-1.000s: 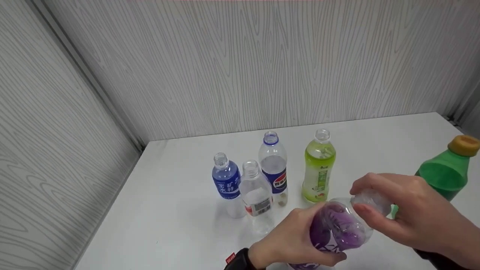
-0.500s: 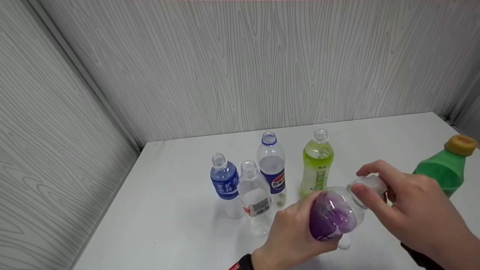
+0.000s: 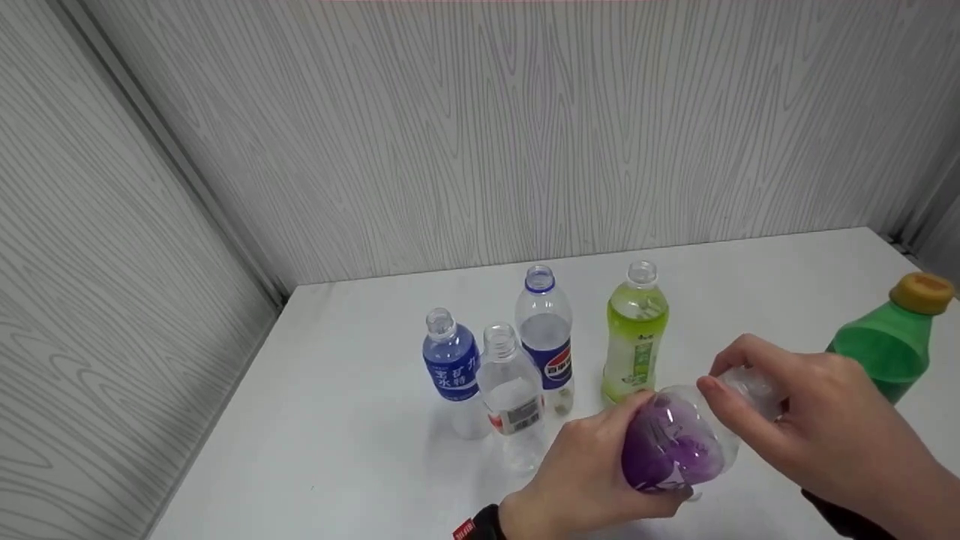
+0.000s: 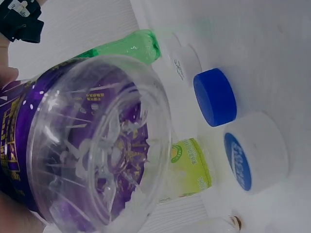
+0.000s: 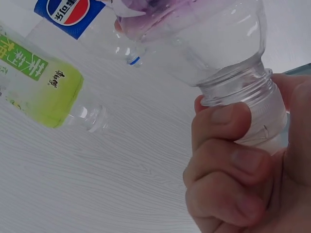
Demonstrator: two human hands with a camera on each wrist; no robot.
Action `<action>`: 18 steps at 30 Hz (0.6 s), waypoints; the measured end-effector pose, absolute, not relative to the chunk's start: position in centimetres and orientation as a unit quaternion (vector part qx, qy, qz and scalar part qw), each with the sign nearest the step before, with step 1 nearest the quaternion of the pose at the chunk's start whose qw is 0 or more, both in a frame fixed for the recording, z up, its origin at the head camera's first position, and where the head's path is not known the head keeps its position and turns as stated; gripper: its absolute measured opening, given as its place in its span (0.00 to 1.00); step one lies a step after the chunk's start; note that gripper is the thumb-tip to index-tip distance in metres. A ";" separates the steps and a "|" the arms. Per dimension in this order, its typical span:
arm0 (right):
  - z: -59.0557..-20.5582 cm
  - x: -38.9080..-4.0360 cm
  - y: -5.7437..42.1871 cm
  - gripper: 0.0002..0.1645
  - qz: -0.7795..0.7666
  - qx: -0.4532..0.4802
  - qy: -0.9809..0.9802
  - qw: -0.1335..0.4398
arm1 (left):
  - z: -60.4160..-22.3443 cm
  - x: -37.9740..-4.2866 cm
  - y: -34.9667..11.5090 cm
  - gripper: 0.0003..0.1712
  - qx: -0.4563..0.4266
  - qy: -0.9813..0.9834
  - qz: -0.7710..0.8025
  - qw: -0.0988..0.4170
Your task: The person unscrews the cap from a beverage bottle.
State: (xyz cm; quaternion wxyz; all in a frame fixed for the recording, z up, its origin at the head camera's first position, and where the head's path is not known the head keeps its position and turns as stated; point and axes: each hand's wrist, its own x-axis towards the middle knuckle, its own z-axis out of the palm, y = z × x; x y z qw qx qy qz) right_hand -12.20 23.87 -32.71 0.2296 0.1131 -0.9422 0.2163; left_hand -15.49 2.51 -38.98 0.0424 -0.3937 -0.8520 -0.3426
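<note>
In the head view my left hand [image 3: 581,476] grips a clear plastic bottle with a purple label [image 3: 660,450] around its body. The bottle leans, neck toward the right. My right hand [image 3: 825,420] pinches the translucent cap [image 5: 269,119] at the bottle's neck, between thumb and curled fingers. Cap and threaded neck touch in the right wrist view; how tightly they fit, I cannot tell. The bottle's ribbed base fills much of the left wrist view, raised off the table. Part of its label is hidden behind the left fingers.
Uncapped bottles stand ahead: blue-labelled [image 3: 451,367], clear [image 3: 512,401], Pepsi [image 3: 545,337] and green-labelled [image 3: 636,330]. A green bottle with an orange cap [image 3: 924,292] is at right. Loose on the white table lie a blue cap [image 4: 214,97] and white caps, one blue-topped [image 4: 262,153].
The bottle and both hands rose and tilted slightly, then came down a little. My right fingers have shifted around the cap while staying on it. The standing bottles have not moved.
</note>
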 end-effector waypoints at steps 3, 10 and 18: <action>-32.9 -12.4 24.4 0.08 0.218 0.169 -0.931 0.238 | -38.7 -15.8 2.2 0.43 -0.416 -0.835 -0.361 -0.005; -33.2 -12.4 25.8 0.22 0.208 0.305 -0.892 0.260 | -38.1 -16.3 1.7 0.41 -0.458 -0.799 -0.375 -0.104; -32.9 -12.3 26.1 0.23 0.182 0.230 -0.911 0.289 | -38.2 -16.0 1.8 0.41 -0.422 -0.828 -0.365 -0.054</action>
